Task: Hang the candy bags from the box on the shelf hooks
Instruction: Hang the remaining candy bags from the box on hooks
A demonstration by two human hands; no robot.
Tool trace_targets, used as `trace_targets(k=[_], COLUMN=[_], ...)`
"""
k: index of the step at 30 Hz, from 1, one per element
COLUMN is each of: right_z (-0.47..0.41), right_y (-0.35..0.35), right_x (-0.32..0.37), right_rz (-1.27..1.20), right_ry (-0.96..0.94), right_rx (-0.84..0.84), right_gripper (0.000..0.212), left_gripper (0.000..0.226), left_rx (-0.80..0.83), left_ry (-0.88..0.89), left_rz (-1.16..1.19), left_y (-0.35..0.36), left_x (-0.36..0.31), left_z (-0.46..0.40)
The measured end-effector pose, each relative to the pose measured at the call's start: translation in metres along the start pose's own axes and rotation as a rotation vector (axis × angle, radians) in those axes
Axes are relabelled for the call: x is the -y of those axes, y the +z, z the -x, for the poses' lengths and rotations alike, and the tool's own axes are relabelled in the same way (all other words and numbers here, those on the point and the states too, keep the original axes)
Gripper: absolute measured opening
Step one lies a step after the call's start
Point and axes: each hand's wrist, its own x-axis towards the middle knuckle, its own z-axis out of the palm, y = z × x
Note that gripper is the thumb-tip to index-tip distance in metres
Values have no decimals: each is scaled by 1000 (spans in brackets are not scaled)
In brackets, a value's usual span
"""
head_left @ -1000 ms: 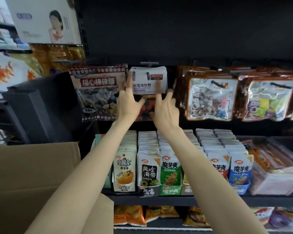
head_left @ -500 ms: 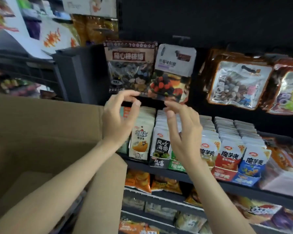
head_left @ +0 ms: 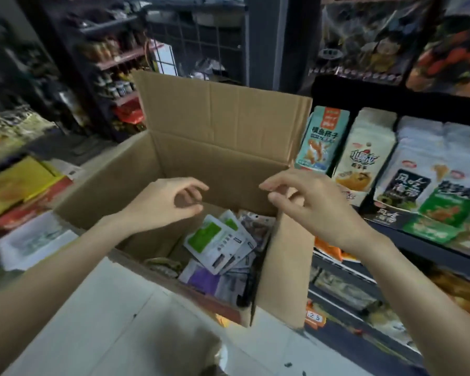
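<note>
An open cardboard box (head_left: 217, 123) stands on the floor in front of me, its far flap upright. Inside lie several candy bags: white ones with green labels (head_left: 213, 240) on top, a purple one (head_left: 202, 279) below. My left hand (head_left: 163, 203) hovers over the box's left part, fingers curled and apart, holding nothing. My right hand (head_left: 310, 204) hovers above the box's right flap, fingers loosely bent, also empty. Hanging bags (head_left: 364, 39) on the shelf hooks show blurred at the upper right.
A shelf (head_left: 429, 248) at the right carries rows of upright snack packs (head_left: 364, 158); lower shelves hold more packets. Stacked goods and a white tray (head_left: 36, 240) sit at the left. Dark racks with jars stand behind the box. Pale floor tiles lie below.
My view swung down and left from the hanging bags to the box. Both hands came down from the hung white bag and now hover empty over the box.
</note>
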Motion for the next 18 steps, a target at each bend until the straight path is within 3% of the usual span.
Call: trace_targets(k=[4,9,12,18], right_z=[-49,-74,-60,-30], right_y=[39,63,62,61], right_x=[-5,-34,-42,-41], right_rz=[254,789,735,627], right_ry=[4,160,322,493], right_rx=[182,104,-12,32], right_gripper=[26,31,38,43], left_gripper=[45,65,84,118], left_rx=[82,360,551,874], left_ry=[241,530,619,706], left_rz=[-275,-422,-496,-605], left_y=[5,38,75,138], left_x=[45,81,89,89], left_z=[-31,-96,-126,-146])
